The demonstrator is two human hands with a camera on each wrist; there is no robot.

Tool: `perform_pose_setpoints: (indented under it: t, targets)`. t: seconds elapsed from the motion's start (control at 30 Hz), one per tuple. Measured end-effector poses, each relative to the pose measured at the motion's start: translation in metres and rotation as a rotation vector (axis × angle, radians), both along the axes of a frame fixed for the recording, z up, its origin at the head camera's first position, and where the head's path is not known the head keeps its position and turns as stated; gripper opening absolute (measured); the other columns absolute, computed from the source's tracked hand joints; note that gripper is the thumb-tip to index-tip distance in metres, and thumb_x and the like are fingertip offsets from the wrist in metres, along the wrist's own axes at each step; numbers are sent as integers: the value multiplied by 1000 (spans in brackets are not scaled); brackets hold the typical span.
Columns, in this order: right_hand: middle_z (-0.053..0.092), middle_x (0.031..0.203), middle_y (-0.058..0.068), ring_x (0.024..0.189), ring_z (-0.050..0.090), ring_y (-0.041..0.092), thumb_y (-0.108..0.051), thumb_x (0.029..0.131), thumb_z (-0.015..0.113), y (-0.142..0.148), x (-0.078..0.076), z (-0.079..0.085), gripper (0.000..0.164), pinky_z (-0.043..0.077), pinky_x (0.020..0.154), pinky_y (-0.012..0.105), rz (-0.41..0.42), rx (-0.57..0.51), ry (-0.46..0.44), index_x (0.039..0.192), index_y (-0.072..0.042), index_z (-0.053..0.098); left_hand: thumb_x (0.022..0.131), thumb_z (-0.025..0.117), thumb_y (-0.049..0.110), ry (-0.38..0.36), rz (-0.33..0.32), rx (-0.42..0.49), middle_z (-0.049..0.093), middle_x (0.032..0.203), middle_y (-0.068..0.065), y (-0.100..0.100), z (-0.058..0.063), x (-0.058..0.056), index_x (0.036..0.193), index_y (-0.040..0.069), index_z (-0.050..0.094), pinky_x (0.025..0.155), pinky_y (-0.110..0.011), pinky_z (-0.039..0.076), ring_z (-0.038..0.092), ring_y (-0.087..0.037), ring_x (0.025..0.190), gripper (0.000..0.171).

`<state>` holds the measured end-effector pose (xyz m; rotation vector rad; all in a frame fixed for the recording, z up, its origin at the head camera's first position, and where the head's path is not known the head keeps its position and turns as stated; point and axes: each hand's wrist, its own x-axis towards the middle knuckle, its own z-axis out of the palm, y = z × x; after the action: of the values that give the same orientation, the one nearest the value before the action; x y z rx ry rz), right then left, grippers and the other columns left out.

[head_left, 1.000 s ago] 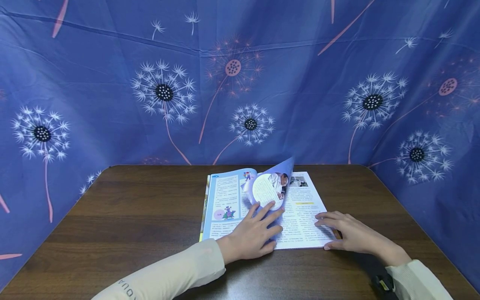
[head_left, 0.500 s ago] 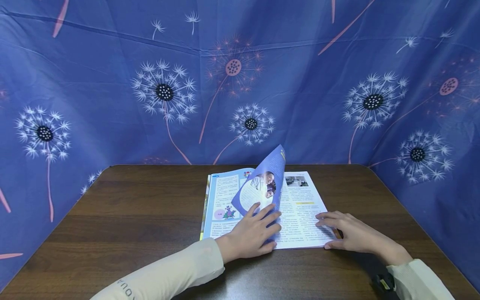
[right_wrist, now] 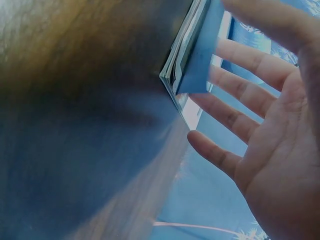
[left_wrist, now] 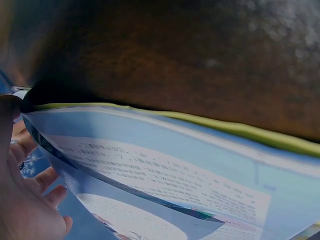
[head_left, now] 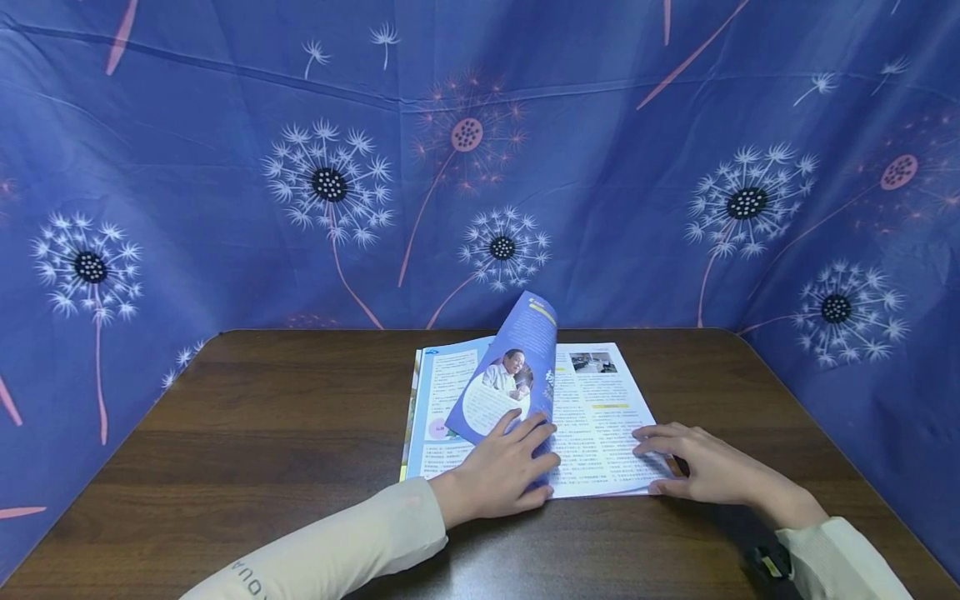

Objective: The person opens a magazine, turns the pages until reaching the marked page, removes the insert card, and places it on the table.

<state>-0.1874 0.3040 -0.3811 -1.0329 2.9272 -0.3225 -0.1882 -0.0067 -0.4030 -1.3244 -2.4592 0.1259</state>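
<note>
An open magazine (head_left: 600,450) lies on the table, its left page light blue and its right page white with dense text. Between them a blue-purple page (head_left: 517,342) with a photo and a white oval stands half raised, curling over to the left. My left hand (head_left: 498,467) rests with spread fingers on the lower part of this page, near the middle fold. At the lower right corner my right hand (head_left: 697,467) touches the magazine's edge, fingers extended on the page and thumb by the corner. In the right wrist view the stacked page edges (right_wrist: 187,60) show beside the fingers.
The magazine lies on a dark brown wooden table (head_left: 262,433). Behind and beside it hangs a blue cloth (head_left: 600,167) printed with dandelions. A black band (head_left: 768,567) is on the right wrist.
The blue-purple page has swung from the right over toward the left, showing more of its photo side. My left hand has shifted very slightly left; my right hand has stayed in place.
</note>
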Motion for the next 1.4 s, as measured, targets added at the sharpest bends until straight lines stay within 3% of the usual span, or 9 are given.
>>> perform_pose_setpoints:
  t: [0.13, 0.3, 0.67, 1.0, 1.4]
  targets:
    - [59, 121, 4, 98, 53, 16, -25, 76, 70, 0, -1, 1, 31, 42, 77, 38, -17, -1, -19, 105, -20, 66, 89, 42, 52, -14, 0, -10, 45, 136, -3, 0, 1, 0, 115, 27, 54, 107, -46, 26, 34, -23, 132, 38]
    - [60, 120, 5, 110, 53, 30, -19, 76, 68, -2, -1, 2, 30, 42, 83, 52, -33, -12, -44, 106, -17, 66, 88, 42, 54, -17, 1, -19, 50, 130, -1, 0, 1, 1, 113, 25, 55, 106, -45, 27, 37, -22, 130, 41]
    - [62, 116, 5, 108, 55, 30, -15, 74, 69, -2, -4, 0, 30, 42, 84, 53, -45, -21, -19, 104, -16, 67, 88, 42, 53, -22, -7, -10, 58, 117, 2, -1, 1, 2, 111, 24, 55, 98, -39, 35, 50, -18, 115, 39]
    - [65, 106, 0, 96, 61, 22, -10, 68, 71, -1, -7, -3, 30, 46, 77, 45, 12, -48, 172, 98, -17, 69, 88, 40, 57, -24, 36, -33, 58, 113, 2, 1, -1, 4, 115, 24, 52, 87, -36, 41, 53, -19, 107, 44]
    - [67, 101, -1, 93, 61, 20, -11, 65, 74, -2, -9, -2, 29, 43, 77, 44, -15, -103, 314, 93, -16, 69, 84, 38, 65, 24, 105, -12, 57, 109, 1, 8, -6, 7, 115, 20, 53, 82, -37, 40, 53, -21, 101, 57]
